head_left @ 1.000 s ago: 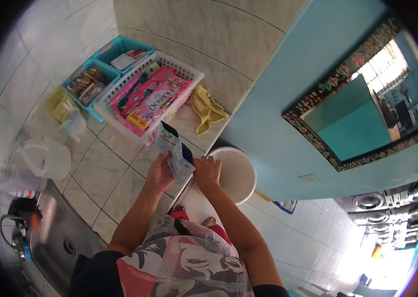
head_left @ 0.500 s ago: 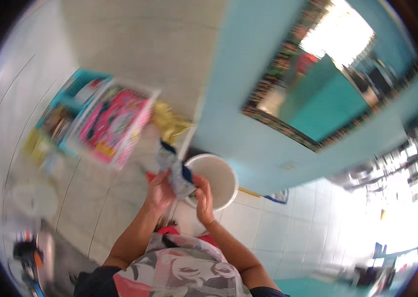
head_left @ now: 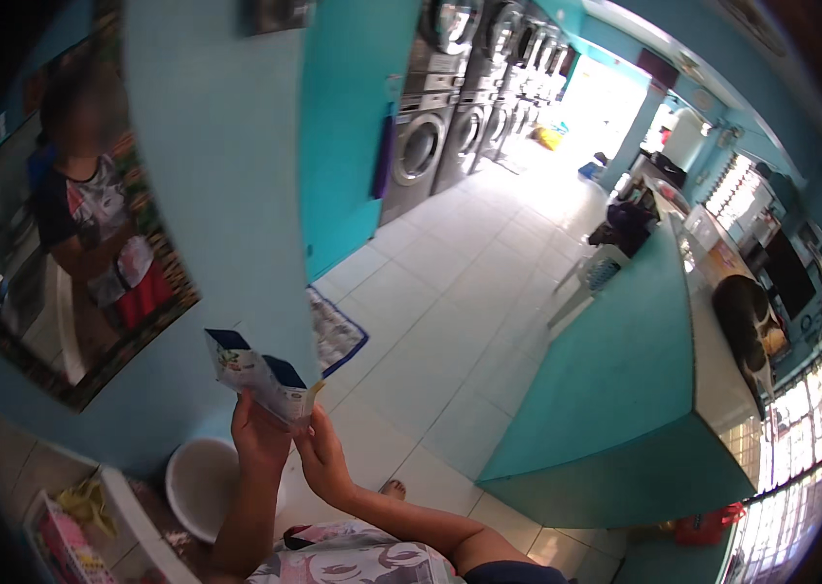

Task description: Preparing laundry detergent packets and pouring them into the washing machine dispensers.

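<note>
A folded white packet (head_left: 270, 384) with dark blue panels and small printed pictures is held up in front of me, left of the middle. My left hand (head_left: 261, 435) is closed round its lower edge from below. My right hand (head_left: 321, 456) pinches its right end, where a small yellowish edge shows by the fingertips. What the packet contains is hidden. Beneath my left forearm a white bucket (head_left: 199, 492) stands on the floor by the wall.
A framed mirror (head_left: 90, 253) hangs on the left wall. A teal counter (head_left: 606, 380) with a cat (head_left: 750, 326) on top runs along the right. Stacked washing machines (head_left: 421, 151) line the far side. A mat (head_left: 335, 331) lies by the wall corner; a basket (head_left: 66, 545) sits at lower left.
My view has swung to the right, bringing the counter and washing machines into sight. Both hands still hold the packet, now higher and further left in view. The bucket has shifted to the lower left.
</note>
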### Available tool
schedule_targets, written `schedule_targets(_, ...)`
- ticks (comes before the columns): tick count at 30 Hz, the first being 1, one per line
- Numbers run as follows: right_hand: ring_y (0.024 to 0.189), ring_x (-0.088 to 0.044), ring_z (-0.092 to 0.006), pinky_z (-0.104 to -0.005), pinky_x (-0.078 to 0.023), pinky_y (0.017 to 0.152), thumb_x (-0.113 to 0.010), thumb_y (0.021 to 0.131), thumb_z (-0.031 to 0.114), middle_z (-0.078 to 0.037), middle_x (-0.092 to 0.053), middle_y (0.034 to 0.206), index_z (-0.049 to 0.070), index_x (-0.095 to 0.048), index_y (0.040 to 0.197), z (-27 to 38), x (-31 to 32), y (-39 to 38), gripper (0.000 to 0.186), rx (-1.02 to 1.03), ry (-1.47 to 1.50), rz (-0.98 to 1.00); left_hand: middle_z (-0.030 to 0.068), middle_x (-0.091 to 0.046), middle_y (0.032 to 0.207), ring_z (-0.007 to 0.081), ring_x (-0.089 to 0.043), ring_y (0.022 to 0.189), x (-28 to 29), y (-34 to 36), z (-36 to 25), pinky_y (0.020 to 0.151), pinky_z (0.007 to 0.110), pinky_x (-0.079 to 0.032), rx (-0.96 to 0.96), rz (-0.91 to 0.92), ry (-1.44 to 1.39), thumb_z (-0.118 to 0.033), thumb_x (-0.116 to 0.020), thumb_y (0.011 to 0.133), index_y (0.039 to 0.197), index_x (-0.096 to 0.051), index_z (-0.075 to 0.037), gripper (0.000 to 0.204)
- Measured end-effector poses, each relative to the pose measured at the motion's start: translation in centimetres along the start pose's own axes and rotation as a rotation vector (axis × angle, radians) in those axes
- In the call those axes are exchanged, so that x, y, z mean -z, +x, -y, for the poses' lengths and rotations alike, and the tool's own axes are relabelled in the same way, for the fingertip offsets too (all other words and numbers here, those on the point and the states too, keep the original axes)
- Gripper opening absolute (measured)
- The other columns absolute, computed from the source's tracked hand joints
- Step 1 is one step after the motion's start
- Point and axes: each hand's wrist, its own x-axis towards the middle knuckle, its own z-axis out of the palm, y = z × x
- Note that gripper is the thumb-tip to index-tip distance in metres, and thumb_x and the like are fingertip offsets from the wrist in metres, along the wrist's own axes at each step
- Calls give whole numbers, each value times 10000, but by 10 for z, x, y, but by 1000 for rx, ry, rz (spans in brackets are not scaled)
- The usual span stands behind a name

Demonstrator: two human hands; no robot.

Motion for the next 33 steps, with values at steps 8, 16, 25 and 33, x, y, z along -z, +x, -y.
schedule_targets(8,1039,-460,-194,-279,-351,872,-384,865,39,-151,-497,1099,18,-373,1205,16,155,125,341,52,-145,-383,101,-440,1187,231,-436,1084,-59,161,152,911,390,-340,35,201,-70,-261,-405,859,1225,-331,-57,425)
schedule_targets(16,956,-474,-139,-270,-433,752,-394,888,133,-75,-482,1071,16,-370,1194,18,291,247,329,67,318,-515,120,-258,1293,207,-258,1206,-81,289,277,979,346,-222,-225,344,593,-315,-390,871,1281,-196,-26,538)
schedule_targets(25,1058,-446,-195,-338,-366,898,-449,847,173,-103,-435,1145,13,-275,1234,-15,421,388,454,209,651,-363,227,-116,1336,378,-162,1227,-114,459,365,994,409,-179,-754,829,1288,-32,-337,848,1327,-7,-32,581)
schedule_targets(33,1095,-421,-223,-333,-357,909,-514,777,48,-128,-431,1143,7,-263,1193,-51,548,493,487,75,147,-443,248,-98,1332,397,-177,1222,-127,594,467,973,430,-236,-677,923,1416,-17,-426,799,1325,-16,-25,667)
